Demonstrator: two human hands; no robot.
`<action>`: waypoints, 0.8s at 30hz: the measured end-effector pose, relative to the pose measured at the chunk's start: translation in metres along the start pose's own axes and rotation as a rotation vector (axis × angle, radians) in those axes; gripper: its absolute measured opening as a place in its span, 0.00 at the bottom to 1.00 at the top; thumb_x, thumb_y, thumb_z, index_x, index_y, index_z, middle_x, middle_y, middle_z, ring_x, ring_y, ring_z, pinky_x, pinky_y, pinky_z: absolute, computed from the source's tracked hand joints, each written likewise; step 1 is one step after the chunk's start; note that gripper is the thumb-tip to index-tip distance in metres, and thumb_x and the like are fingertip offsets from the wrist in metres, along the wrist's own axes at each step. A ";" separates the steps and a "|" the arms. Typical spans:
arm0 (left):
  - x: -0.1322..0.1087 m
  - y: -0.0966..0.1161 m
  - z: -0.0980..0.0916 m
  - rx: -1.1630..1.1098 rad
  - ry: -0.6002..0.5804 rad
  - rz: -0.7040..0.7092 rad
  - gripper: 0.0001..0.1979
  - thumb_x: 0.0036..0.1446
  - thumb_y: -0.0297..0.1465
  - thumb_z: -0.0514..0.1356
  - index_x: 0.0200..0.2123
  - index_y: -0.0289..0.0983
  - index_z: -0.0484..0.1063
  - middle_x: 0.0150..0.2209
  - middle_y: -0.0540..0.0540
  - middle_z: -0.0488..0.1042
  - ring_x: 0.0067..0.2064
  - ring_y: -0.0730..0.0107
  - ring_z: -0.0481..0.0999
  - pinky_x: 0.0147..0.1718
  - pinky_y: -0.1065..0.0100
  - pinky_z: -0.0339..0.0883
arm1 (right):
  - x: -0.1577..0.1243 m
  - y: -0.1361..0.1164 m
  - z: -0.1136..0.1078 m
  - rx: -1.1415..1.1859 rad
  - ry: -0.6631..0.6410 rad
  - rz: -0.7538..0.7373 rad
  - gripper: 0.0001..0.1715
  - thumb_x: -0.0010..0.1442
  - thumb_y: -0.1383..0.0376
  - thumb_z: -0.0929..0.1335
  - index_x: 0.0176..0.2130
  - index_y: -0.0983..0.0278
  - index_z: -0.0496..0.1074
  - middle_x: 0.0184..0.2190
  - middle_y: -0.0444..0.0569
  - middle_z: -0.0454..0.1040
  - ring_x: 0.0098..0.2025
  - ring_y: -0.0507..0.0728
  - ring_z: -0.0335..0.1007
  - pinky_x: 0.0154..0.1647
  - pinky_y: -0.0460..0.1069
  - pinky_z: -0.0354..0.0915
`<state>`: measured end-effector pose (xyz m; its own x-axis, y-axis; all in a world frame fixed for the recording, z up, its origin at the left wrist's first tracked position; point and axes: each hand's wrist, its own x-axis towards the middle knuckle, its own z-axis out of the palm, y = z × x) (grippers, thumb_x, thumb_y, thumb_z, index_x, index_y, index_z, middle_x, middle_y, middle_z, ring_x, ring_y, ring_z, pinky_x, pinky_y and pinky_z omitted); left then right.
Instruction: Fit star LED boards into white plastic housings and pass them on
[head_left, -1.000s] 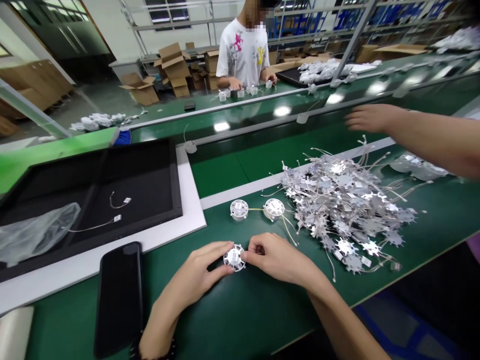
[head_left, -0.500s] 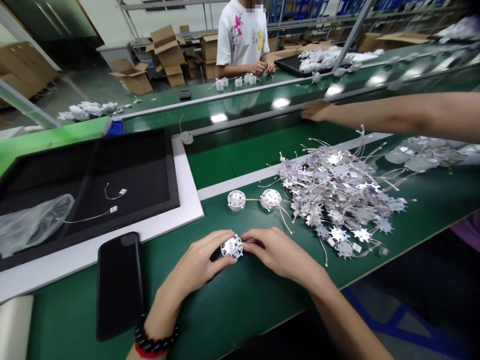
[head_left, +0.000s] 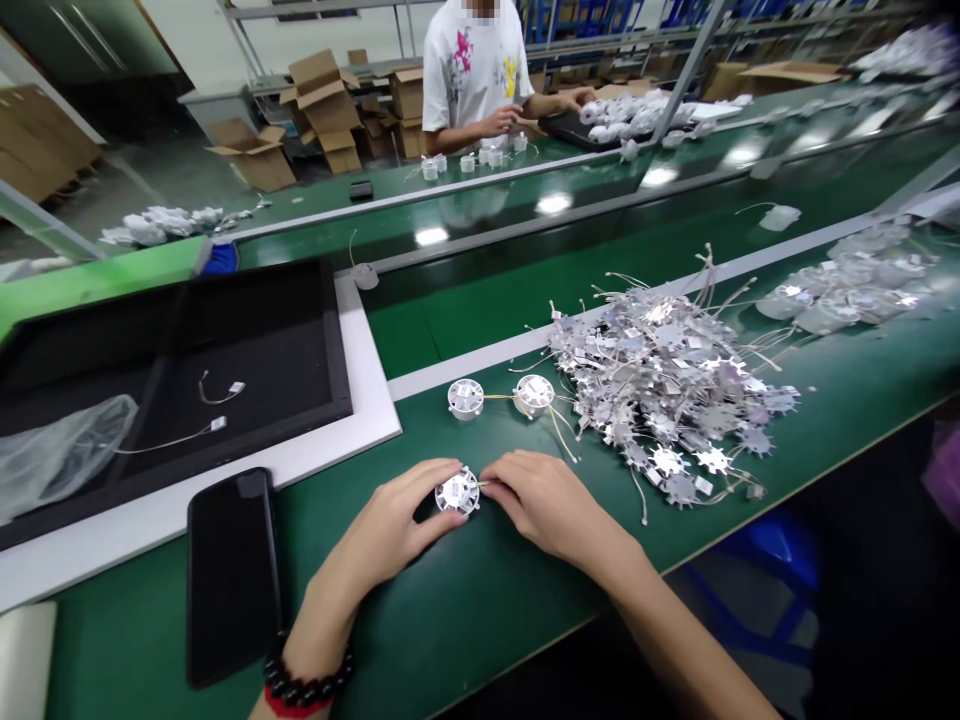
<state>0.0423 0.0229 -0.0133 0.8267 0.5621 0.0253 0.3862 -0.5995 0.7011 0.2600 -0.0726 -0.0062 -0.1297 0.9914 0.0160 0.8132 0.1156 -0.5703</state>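
Between the thumb and fingers of my left hand (head_left: 401, 518) is a small round white housing (head_left: 457, 492) with a silver star-shaped plate in its top. My right hand (head_left: 541, 500) pinches the thin wire (head_left: 484, 484) that leaves the housing's right side. Just beyond my hands stand two similar round units, a left one (head_left: 466, 398) and a right one (head_left: 534, 395), with yellowish wires by them. To the right of these lies a big heap of silver star-shaped plates (head_left: 667, 375) with wires attached.
A black phone (head_left: 231, 575) lies left of my hands. Behind it is a black tray (head_left: 277, 340) holding a plastic bag (head_left: 67, 450) and two small wired parts. Bagged parts (head_left: 847, 280) sit far right. Across the line, a person (head_left: 480, 80) handles white pieces.
The co-worker's arm that reached in from the right is gone. The person opposite has stretched one hand toward the white pile. My hands keep nearly the same grip as the view shifts slightly.
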 end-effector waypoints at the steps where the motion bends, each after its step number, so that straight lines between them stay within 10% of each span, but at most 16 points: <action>1: 0.000 0.000 0.000 -0.002 -0.001 0.001 0.20 0.66 0.39 0.61 0.59 0.43 0.70 0.59 0.44 0.74 0.60 0.57 0.75 0.60 0.55 0.70 | 0.000 0.000 -0.001 0.011 -0.001 0.002 0.09 0.70 0.67 0.65 0.43 0.64 0.75 0.39 0.51 0.79 0.41 0.60 0.73 0.43 0.54 0.63; 24: 0.000 -0.003 0.002 -0.020 0.004 0.027 0.19 0.67 0.42 0.60 0.59 0.44 0.69 0.58 0.43 0.74 0.59 0.57 0.75 0.59 0.55 0.71 | 0.005 -0.005 -0.009 0.398 0.031 0.210 0.10 0.68 0.70 0.65 0.47 0.59 0.72 0.42 0.47 0.78 0.46 0.58 0.74 0.44 0.52 0.66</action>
<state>0.0420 0.0236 -0.0167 0.8348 0.5485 0.0470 0.3556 -0.6024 0.7146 0.2610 -0.0677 0.0043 0.0367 0.9930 -0.1126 0.5377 -0.1146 -0.8353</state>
